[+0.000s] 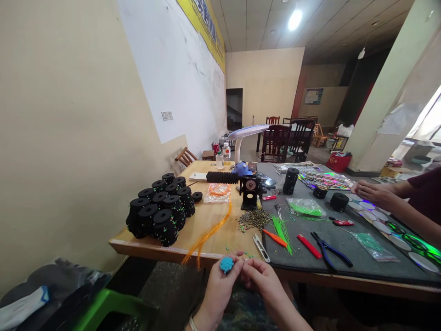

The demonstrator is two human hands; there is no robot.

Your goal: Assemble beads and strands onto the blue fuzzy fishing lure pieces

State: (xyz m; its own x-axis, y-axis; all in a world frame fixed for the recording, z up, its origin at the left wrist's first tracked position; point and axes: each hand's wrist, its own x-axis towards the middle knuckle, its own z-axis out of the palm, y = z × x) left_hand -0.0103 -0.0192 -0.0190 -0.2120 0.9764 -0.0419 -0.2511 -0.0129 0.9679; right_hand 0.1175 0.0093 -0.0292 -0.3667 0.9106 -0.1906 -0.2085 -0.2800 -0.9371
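Just in front of the table's near edge, my left hand [220, 281] is closed around a turquoise bundle [226, 265], its knobbly round end facing up beside the thumb. My right hand [263, 279] is closed in a pinch, its fingertips meeting those of my left hand. What lies between the fingertips is too small to make out. Closest to my hands on the table are thread snips [261, 248] and a few loose green bits. Behind them lies a heap of small dark and gold pieces [254, 219], with an orange-handled tool [274, 238] alongside.
Many black spools [161, 215] stand at left. Orange strands [215, 230] trail toward the near edge. A winding device [250, 192] and a lamp [241, 142] stand mid-table. Pliers [330, 252] and a red lighter [309, 246] lie right. Another person's hands [374, 192] work at far right.
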